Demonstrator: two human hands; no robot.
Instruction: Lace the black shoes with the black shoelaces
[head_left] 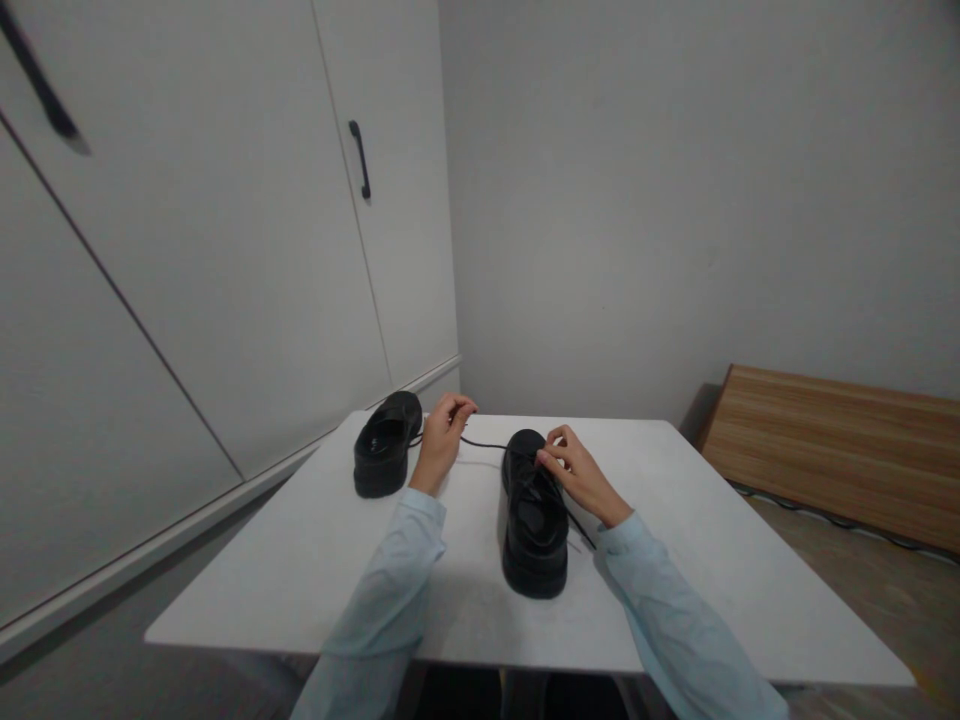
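Observation:
A black lace-up shoe (535, 560) stands on the white table in front of me, its toe pointing away. From its front a dark shoelace (486, 444) runs left to my left hand (448, 425), whose fingertips are pinched together on the lace, raised above the table. My right hand (571, 465) is at the right side of the shoe's lacing, thumb and index finger pressed together there; what lies between them is too small to make out. Another lace end trails down the shoe's right side. The second black shoe (381, 470) stands to the left, beyond my left forearm.
The white table (300, 590) carries both shoes. White cabinet doors (225, 250) with dark handles rise at the left, and a grey wall stands behind. A wood-grain board (832, 450) leans near the wall at the right, off the table.

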